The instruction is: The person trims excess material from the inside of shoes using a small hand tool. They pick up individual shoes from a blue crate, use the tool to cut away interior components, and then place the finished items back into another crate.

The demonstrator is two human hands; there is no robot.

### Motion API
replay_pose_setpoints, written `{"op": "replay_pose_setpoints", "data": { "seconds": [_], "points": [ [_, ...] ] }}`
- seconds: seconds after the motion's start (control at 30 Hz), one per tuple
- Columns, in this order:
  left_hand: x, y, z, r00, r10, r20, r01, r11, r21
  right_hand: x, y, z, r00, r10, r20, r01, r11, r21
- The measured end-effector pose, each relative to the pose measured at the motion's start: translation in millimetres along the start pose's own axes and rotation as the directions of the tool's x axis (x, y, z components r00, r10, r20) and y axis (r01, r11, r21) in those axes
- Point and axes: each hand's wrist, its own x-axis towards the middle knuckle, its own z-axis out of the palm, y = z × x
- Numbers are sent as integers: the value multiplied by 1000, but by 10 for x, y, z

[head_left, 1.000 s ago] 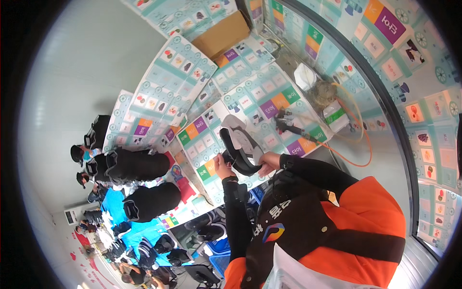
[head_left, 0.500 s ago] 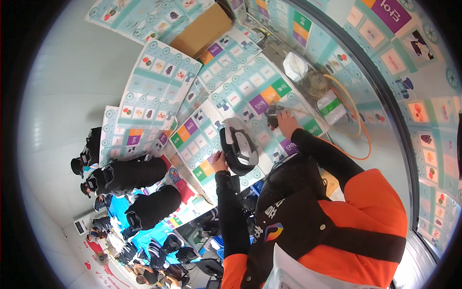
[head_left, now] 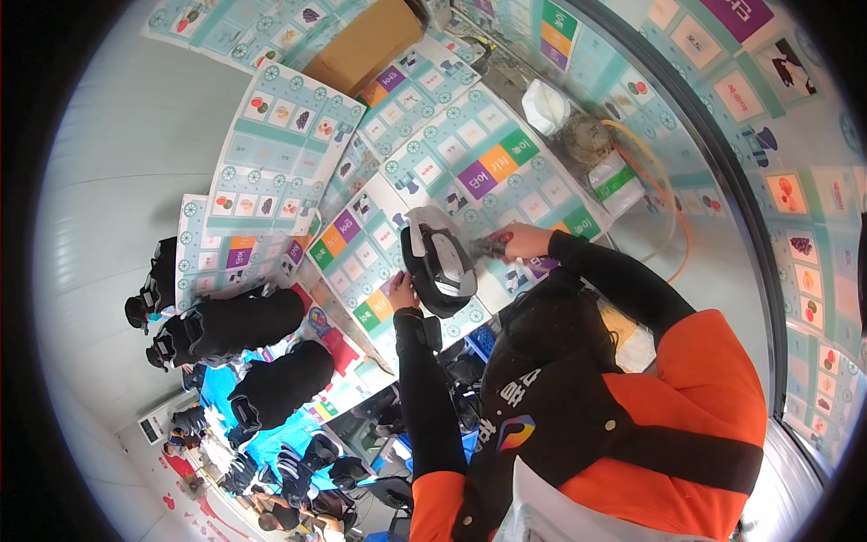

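On the patterned worktable (head_left: pixel 433 172) in front of me lies a black and grey cap (head_left: pixel 442 266), its pale inside partly showing. The fingers of my left hand (head_left: pixel 403 292) are closed on the cap's left edge. Just right of the cap, my right hand (head_left: pixel 528 242) is wrapped round a small metallic tool with a red part (head_left: pixel 490 247). That tool points toward the cap and is smeared by motion, so its kind is unclear.
Long stacks of black caps (head_left: pixel 239 327) stand at the left. A brown cardboard box (head_left: pixel 366 45) is at the far end. A white package with a green band (head_left: pixel 617 183) and an orange hose (head_left: pixel 686 244) lie to the right, beside a dark-framed partition (head_left: pixel 736 172).
My right hand has moved left and slightly nearer me, bringing the tool from the table's right part to beside the cap. My left hand stays at the cap's edge. The view has shifted slightly.
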Motion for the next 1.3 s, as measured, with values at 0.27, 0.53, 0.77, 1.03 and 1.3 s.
{"op": "replay_pose_setpoints", "data": {
  "seconds": [0.27,0.53,0.77,1.03,1.3],
  "points": [
    [60,-106,-81,998,70,-9,-69,997,22,116,-32,272,883,-322,-342,158,890,-428],
    [-103,26,53,1000,-4,-16,4,1000,27,21,27,333,894,-354,-273,227,886,-404],
    [-103,83,46,998,-51,29,47,993,108,-23,-102,387,920,-314,-234,193,883,-427],
    [-99,96,47,999,-38,39,35,996,76,43,-16,376,927,-339,-161,244,870,-428],
    [-29,78,10,997,-79,8,77,992,100,5,-118,319,927,-358,-107,293,874,-387]
  ]
}}
